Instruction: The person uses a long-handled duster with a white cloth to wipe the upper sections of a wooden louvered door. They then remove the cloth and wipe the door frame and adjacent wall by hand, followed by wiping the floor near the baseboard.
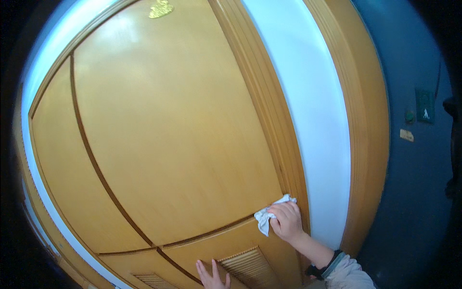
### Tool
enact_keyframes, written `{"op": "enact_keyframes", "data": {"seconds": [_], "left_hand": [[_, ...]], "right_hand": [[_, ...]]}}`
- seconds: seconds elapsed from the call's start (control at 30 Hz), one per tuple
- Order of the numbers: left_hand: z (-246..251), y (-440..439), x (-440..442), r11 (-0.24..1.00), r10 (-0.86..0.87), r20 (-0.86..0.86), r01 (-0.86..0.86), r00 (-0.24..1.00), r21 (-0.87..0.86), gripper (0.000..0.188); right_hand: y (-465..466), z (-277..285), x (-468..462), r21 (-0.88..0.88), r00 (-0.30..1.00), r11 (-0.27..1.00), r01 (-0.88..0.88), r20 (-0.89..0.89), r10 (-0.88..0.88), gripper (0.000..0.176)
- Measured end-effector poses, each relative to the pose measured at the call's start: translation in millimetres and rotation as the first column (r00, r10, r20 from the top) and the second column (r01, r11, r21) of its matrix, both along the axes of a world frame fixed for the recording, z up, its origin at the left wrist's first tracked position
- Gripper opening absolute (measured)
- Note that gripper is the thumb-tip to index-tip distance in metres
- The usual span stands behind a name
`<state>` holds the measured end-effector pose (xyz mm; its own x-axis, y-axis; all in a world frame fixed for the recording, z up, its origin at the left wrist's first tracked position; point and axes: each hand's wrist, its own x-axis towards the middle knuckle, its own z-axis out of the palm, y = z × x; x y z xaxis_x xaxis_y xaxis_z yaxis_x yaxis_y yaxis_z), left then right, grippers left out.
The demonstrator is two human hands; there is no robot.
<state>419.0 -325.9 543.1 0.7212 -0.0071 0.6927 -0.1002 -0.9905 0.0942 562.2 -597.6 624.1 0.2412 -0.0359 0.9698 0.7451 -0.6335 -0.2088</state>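
Observation:
A crumpled white cloth (264, 219) is in my right hand (287, 221), pressed to the wooden door panels at the horizontal dark groove (213, 234), close to the right frame moulding (285, 159). Above that groove rises a large plain upper panel (173, 130). My left hand (213, 277) shows at the bottom edge with its fingers spread and nothing in them. It is over the lower panel, left of a slatted louvre (251, 265); whether it touches the wood I cannot tell.
A gold ornament (161, 9) is fixed high on the upper panel. Left of a dark vertical groove (97, 166) is a narrower panel (68, 155) with a second louvre (154, 280) below. Right of the moulding come a white wall strip (325, 119), wooden trim (364, 119) and a dark blue door (408, 173).

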Motion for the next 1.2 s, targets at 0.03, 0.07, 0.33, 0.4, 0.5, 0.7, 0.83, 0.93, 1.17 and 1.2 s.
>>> {"op": "enact_keyframes", "data": {"seconds": [0.03,0.07,0.33,0.4,0.5,0.7,0.83,0.93,1.17,1.2], "left_hand": [[1.0,-1.4,0.2,1.0,-0.007,-0.016,0.007,1.0,-0.012,0.083],[1.3,-2.6,-0.7,1.0,-0.001,-0.023,0.0,1.0,-0.018,0.083],[-2.6,-2.0,-5.1,0.998,-0.021,-0.032,0.019,0.999,-0.067,0.082],[-3.4,-0.4,-4.6,0.997,-0.027,-0.034,0.024,0.999,-0.077,0.081],[-2.6,1.2,-3.5,0.997,-0.029,-0.056,0.025,0.998,-0.071,0.082],[-2.9,3.9,-4.1,0.999,0.006,-0.106,-0.01,0.994,-0.042,0.079],[-4.3,8.5,-4.2,1.0,0.007,-0.122,-0.011,0.993,-0.027,0.075],[-0.5,8.2,-4.9,0.999,0.014,-0.12,-0.018,0.993,-0.028,0.075],[8.1,1.0,-4.8,0.997,0.021,-0.116,-0.029,0.993,-0.067,0.074],[6.0,1.6,-3.5,0.996,0.009,-0.104,-0.018,0.995,-0.087,0.073]], "right_hand": [[-0.7,1.0,-0.4,-0.02,1.0,1.0,0.01,0.005,-0.01,0.014],[-0.1,1.6,-1.7,-0.014,1.0,1.0,0.009,0.004,-0.009,0.014],[4.1,3.7,-4.9,0.021,1.0,1.0,-0.012,-0.012,0.012,0.016],[3.8,4.0,-5.8,0.032,0.999,0.999,-0.02,-0.026,0.021,0.018],[1.4,6.2,-7.8,0.011,0.999,0.999,-0.038,-0.026,0.038,0.017],[-0.2,9.7,-11.3,-0.045,0.998,0.999,-0.024,-0.063,0.021,0.016],[2.3,10.2,-11.2,-0.043,0.998,0.999,0.02,-0.055,-0.022,0.014],[3.1,15.8,-13.4,-0.087,0.996,0.995,0.049,-0.066,-0.055,0.014],[36.6,33.4,-30.1,-0.224,0.999,0.974,-0.02,-0.03,0.014,0.015],[47.3,33.8,-31.6,-0.247,0.999,0.968,-0.045,-0.041,0.036,0.016]]}}
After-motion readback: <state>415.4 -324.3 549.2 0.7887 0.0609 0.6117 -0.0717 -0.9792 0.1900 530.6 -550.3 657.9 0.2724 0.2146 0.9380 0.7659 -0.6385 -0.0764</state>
